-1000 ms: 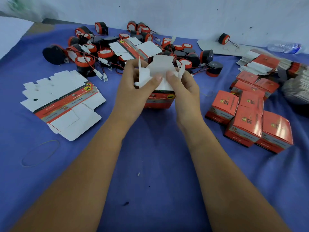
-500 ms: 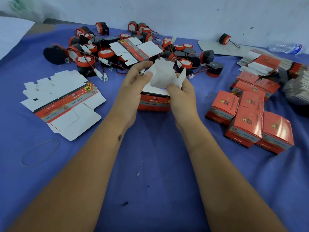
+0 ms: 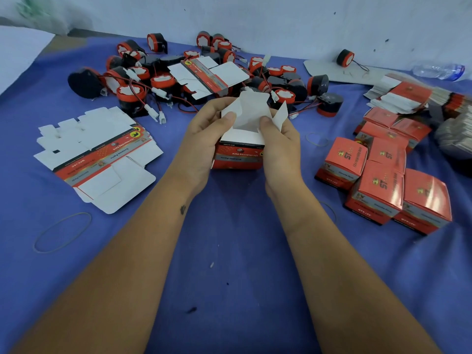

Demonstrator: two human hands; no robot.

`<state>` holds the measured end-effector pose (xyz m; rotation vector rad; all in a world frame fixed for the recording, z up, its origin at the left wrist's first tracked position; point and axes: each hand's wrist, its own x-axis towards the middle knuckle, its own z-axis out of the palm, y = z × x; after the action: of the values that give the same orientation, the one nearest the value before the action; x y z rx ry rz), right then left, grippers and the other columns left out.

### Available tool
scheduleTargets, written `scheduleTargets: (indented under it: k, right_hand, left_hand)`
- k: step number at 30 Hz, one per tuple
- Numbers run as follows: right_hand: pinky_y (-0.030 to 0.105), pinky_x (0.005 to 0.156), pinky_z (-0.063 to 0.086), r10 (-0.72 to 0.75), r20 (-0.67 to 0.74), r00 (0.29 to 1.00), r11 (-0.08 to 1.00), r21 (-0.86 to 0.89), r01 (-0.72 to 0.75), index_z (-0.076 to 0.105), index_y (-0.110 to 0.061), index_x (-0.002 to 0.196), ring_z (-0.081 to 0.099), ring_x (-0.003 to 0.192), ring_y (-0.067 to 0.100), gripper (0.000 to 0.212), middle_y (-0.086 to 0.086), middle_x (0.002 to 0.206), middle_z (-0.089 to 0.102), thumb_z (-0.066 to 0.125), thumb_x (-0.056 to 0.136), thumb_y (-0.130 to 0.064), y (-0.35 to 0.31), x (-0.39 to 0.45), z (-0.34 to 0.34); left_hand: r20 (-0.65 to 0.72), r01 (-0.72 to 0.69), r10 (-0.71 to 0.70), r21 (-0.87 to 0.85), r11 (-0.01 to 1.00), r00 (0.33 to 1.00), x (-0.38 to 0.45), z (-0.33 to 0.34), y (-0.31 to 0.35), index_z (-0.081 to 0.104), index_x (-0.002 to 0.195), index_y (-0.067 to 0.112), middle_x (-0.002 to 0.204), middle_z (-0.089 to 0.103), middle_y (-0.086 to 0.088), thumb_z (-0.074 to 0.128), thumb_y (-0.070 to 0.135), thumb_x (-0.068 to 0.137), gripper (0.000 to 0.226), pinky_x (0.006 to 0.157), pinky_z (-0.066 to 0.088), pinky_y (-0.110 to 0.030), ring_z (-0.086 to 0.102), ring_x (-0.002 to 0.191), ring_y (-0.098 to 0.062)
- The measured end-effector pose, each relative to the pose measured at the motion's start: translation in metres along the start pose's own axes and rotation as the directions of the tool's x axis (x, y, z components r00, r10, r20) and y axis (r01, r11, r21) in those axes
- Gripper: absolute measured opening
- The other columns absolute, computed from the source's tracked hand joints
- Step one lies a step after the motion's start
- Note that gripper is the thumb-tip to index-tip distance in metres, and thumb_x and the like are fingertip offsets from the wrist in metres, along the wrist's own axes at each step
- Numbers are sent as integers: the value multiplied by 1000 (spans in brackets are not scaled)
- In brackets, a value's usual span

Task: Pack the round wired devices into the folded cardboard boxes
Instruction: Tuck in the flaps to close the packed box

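Observation:
A red cardboard box (image 3: 238, 155) stands on the blue cloth in the middle, its white top flaps (image 3: 251, 111) up and its inside open. My left hand (image 3: 204, 139) grips its left side, thumb pressing a white side flap. My right hand (image 3: 279, 146) grips the right side, thumb at the flap's edge. Behind the box lies a heap of round black-and-red wired devices (image 3: 132, 94) with white plugs. One more device (image 3: 344, 58) sits alone at the back right.
Flat unfolded boxes lie at the left (image 3: 102, 154) and on the heap (image 3: 209, 75). Closed red boxes (image 3: 378, 185) crowd the right, with stacked flat boxes (image 3: 398, 97) behind them. Rubber bands (image 3: 62, 232) lie on the cloth. A plastic bottle (image 3: 439, 70) is at the far right.
The box has come down from a tilted hold onto the cloth and now stands upright. Both hands have shifted to its sides, thumbs on the white flaps.

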<state>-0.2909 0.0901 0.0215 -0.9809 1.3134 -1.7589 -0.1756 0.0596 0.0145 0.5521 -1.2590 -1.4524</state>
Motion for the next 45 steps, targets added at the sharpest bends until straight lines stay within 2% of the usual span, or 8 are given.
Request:
scheduleTargets:
  k: [10,25,28,32,34,37,41,45]
  right_hand:
    - [28,64,49,42,-40,998,999,20,-41,66,-31,86,61,78,13,28,-8,82,68,48,98,-12,-1,-2,-2]
    - [22,52,47,69,-27,997,997,41,-68,65,-28,83,61,67,9,25,-9,74,67,50,98,-14,1,-2,-4]
    - [28,64,57,124,113,986,980,144,-140,69,-22,96,69,79,14,17,-2,88,74,53,97,-28,0,-3,-2]
    - [36,81,58,139,179,974,937,293,-188,63,-14,122,68,104,25,54,11,117,69,31,101,-52,1,-2,-2]
    - [45,92,54,160,169,973,936,288,-204,64,-16,122,66,109,29,46,11,119,69,36,102,-46,1,-1,-2]
    - [46,89,53,145,173,974,947,262,-187,66,-19,113,66,103,31,21,12,116,68,50,99,-22,2,0,-3]
    - [40,76,55,80,206,975,964,234,-129,64,-25,106,64,91,26,34,9,109,64,47,94,2,1,0,-4]
    - [31,62,54,45,175,984,968,238,-86,68,-17,82,63,77,18,33,4,89,68,41,93,-2,1,-2,-6]
  left_hand:
    - [68,-1,-4,77,997,998,-3,2,-1,60,114,24,105,69,6,51,18,92,25,76,54,-24,66,94,-9]
    - [71,31,-39,105,994,997,-2,3,-1,58,115,34,114,68,6,51,14,84,38,78,54,-25,66,100,-11]
    - [-5,28,-28,108,994,1000,-1,0,-2,60,114,31,104,72,9,45,8,93,34,72,56,-25,68,92,-10]
    - [-103,47,-36,103,994,994,1,-3,0,61,110,30,94,74,11,39,3,97,37,66,55,-24,68,83,-9]
    - [-101,46,-35,115,992,994,2,-1,0,60,109,30,92,73,12,39,2,97,37,64,55,-23,68,81,-7]
    - [-86,24,-15,112,993,996,0,2,0,58,109,34,93,70,11,40,2,96,39,61,53,-22,67,76,-5]
    - [-64,-34,40,85,996,997,-1,2,0,59,104,38,94,69,7,42,0,94,42,60,54,-25,66,75,-9]
    - [-61,5,1,85,996,998,-1,0,-3,64,77,33,87,66,3,45,7,93,35,56,52,-25,64,74,-12]
